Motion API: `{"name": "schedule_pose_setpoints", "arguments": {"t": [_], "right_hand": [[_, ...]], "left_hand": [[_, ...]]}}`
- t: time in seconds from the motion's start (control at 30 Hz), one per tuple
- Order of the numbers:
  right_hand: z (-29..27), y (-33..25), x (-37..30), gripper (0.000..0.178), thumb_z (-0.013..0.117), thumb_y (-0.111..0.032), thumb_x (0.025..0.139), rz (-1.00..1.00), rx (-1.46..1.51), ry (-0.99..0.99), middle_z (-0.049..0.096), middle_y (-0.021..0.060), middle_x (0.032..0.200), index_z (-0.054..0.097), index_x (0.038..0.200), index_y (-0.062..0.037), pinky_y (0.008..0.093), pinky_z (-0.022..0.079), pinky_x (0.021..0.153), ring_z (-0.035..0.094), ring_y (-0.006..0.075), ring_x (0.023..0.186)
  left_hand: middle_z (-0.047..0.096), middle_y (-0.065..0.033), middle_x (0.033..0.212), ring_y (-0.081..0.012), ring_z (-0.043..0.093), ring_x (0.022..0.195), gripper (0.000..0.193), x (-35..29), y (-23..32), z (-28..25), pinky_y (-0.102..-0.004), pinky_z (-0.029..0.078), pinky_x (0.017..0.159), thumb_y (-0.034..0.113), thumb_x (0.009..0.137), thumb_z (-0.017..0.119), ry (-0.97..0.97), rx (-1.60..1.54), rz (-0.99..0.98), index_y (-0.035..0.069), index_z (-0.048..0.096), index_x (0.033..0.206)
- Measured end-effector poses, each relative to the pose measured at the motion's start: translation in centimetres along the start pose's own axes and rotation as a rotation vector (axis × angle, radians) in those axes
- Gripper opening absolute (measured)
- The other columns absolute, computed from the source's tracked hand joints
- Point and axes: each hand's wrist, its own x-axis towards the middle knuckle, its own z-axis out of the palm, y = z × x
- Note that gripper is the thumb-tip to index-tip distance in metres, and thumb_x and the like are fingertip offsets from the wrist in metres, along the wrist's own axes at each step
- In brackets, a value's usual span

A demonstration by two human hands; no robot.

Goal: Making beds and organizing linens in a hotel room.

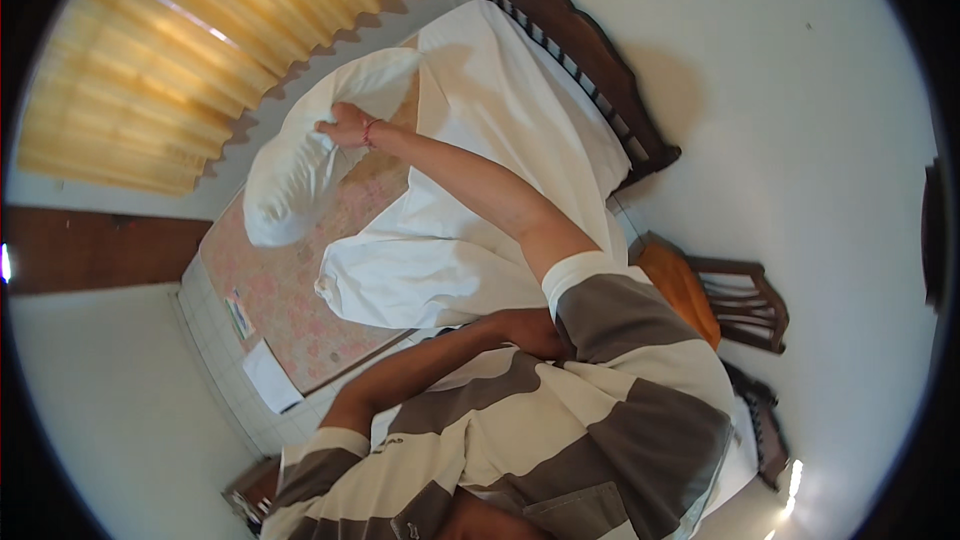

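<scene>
A plump white pillow (285, 185) is gripped in my right hand (349, 126), the fingers closed on its near side. My right arm stretches across the bed toward the curtained side. The pillow lies over or just above the bare pink floral mattress (300, 310); I cannot tell whether it touches. A rumpled white sheet (480, 130) covers the headboard end, and a bunched part of it spreads toward the middle. My left hand (532, 334) is bent in across my chest, close to my right sleeve. Its fingers are hidden.
A dark carved wooden headboard (590, 45) stands against the wall. To the right is a wooden chair (740, 295) with an orange cloth (680, 285). Yellow curtains (230, 50) hang at the far left. A white sheet of paper (268, 376) lies at the mattress's near-left edge.
</scene>
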Motion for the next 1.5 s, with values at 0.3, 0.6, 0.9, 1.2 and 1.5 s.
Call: {"name": "schedule_pose_setpoints", "arguments": {"t": [0.3,0.6,0.9,1.2,1.5], "right_hand": [[-11.4,-3.4,-6.7,0.045,0.064,-0.042,0.09,-0.232,-0.271,0.415,0.066,0.0273,0.084,0.066,0.087,0.0031,0.0484,0.051,0.077,0.065,0.0443,0.084],[-25.9,-6.9,-39.7,0.022,0.063,-0.01,0.09,-0.03,-0.621,0.631,0.067,0.021,0.101,0.063,0.109,-0.0004,0.0412,0.049,0.085,0.062,0.0394,0.092],[-30.4,-7.4,-65.3,0.021,0.053,0.007,0.075,0.445,-1.06,0.578,0.063,0.0233,0.093,0.057,0.095,0.0022,0.051,0.046,0.079,0.058,0.0464,0.094],[-33.2,-0.4,-84.5,0.017,0.055,-0.007,0.079,0.627,-1.061,0.191,0.066,0.0181,0.098,0.063,0.092,0.0001,0.0466,0.052,0.08,0.064,0.0387,0.096],[-34.4,17.7,-94.8,0.031,0.046,-0.02,0.096,1.437,-1.334,0.034,0.071,0.0089,0.108,0.072,0.112,-0.0232,0.0435,0.054,0.086,0.06,0.0282,0.117]], "left_hand": [[0.068,-0.0125,0.117,-0.0213,0.068,0.098,0.073,-9.6,-25.7,-0.6,-0.0374,0.055,0.084,0.043,0.08,0.08,1.029,-0.592,-0.233,-0.004,0.056,0.13],[0.071,-0.0166,0.094,-0.0303,0.072,0.092,0.025,-19.6,-44.4,-5.4,-0.0412,0.059,0.075,0.026,0.081,0.07,0.629,1.23,-0.86,0.004,0.073,0.091],[0.067,-0.0074,0.091,-0.0181,0.064,0.084,0.03,-22.8,-39.8,-19.6,-0.034,0.052,0.069,0.023,0.09,0.06,1.016,-0.263,-0.512,0.002,0.067,0.111],[0.065,-0.0041,0.117,-0.0179,0.063,0.105,0.038,-13.7,-16.4,-23.1,-0.0349,0.052,0.091,0.035,0.104,0.045,1.096,-0.407,0.442,0.008,0.058,0.126],[0.061,-0.0109,0.128,-0.0275,0.061,0.114,0.048,-13.1,5.5,-14.4,-0.0422,0.051,0.097,0.036,0.101,0.048,1.303,-0.283,0.754,0.004,0.051,0.136]]}}
